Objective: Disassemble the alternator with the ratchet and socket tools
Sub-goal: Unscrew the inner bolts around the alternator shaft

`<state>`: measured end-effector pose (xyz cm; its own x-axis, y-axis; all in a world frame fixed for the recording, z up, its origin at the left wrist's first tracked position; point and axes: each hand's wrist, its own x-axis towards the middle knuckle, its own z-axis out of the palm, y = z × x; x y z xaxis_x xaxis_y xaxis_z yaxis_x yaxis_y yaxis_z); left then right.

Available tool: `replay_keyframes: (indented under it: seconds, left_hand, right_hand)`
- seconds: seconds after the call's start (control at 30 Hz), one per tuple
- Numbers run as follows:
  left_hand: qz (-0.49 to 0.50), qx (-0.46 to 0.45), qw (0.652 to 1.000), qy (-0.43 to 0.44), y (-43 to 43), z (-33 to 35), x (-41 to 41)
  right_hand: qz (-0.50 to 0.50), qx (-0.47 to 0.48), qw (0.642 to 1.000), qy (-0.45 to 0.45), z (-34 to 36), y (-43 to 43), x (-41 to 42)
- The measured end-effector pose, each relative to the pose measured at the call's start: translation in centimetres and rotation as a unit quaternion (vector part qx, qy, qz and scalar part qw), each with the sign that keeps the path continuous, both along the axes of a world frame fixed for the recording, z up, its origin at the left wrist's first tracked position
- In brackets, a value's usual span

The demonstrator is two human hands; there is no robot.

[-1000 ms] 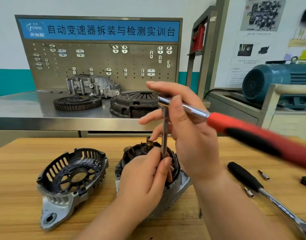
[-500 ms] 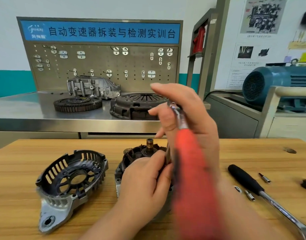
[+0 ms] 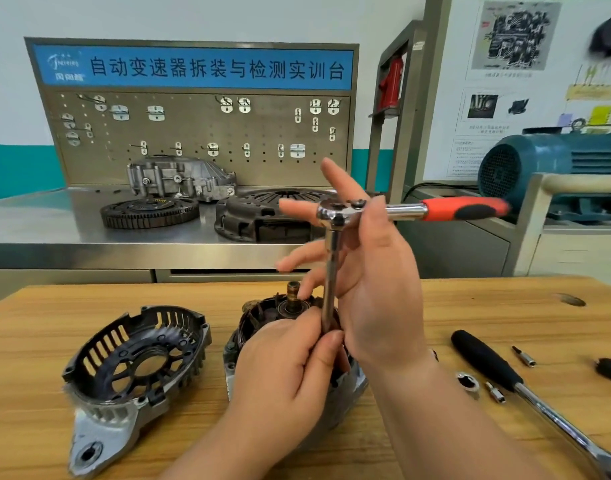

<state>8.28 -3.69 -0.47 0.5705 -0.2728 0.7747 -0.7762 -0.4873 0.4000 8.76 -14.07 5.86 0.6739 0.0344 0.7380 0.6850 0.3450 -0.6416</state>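
Alternator: stands shaft-up on the wooden table, in the middle and close to the person, largely hidden under the left hand; set upright, I judge, so its fasteners face a tool coming from above
Extension bar: runs upright from the ratchet head down to the alternator's right edge; its socket end is hidden behind the thumb, so whether it sits on a bolt cannot be told
Left hand: rests on the alternator, thumb and fingers pinching the bar's low end, probably to keep the socket seated and the body from twisting
Right hand: thumb hooked over the neck of the ratchet just behind the head, fingers splayed straight; so light a hold near the head suits spinning a loosened fastener, not breaking a tight one
Red handle: sticks out level to the right, untouched
End cover: already off, lying open side up just left of the alternator, clear of the work
Spare tools: a black-handled ratchet, a loose socket and small bits lie to the right, within reach for a change of size
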Motion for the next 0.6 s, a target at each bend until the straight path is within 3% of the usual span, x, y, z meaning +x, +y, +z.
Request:
replay_keyframes:
  seconds: [0.07,0.13,0.17,0.23,0.27,0.47,0.6]
  left_hand:
    - [-0.001,-0.007,1.0,-0.001,0.0,0.0,0.0]
    - [-0.002,-0.015,1.0,0.003,-0.2,0.0,0.0]
    - [-0.002,-0.02,1.0,0.011,-0.2,0.0,-0.1]
    - [-0.002,-0.028,0.999,0.021,-0.3,-0.1,-0.1]
    - [0.001,-0.024,1.0,0.016,-0.3,-0.2,0.0]
    - [-0.039,-0.031,0.999,0.003,-0.1,0.0,-0.2]
    - [-0.025,-0.018,1.0,0.002,-0.1,0.1,-0.2]
  right_hand:
    - [-0.096,-0.083,0.992,-0.017,1.1,-0.4,-0.1]
    - [-0.173,-0.218,0.96,-0.01,1.7,-0.6,0.1]
    - [-0.154,-0.198,0.967,-0.052,1.5,-0.7,0.1]
    - [-0.129,-0.073,0.979,-0.141,0.9,-0.4,-0.8]
    - [-0.112,-0.042,0.982,-0.147,0.8,-0.2,-1.1]
    - [0.069,-0.004,0.998,0.003,1.1,-0.1,-0.6]
    - [0.055,-0.001,0.997,0.044,0.5,0.1,-0.2]
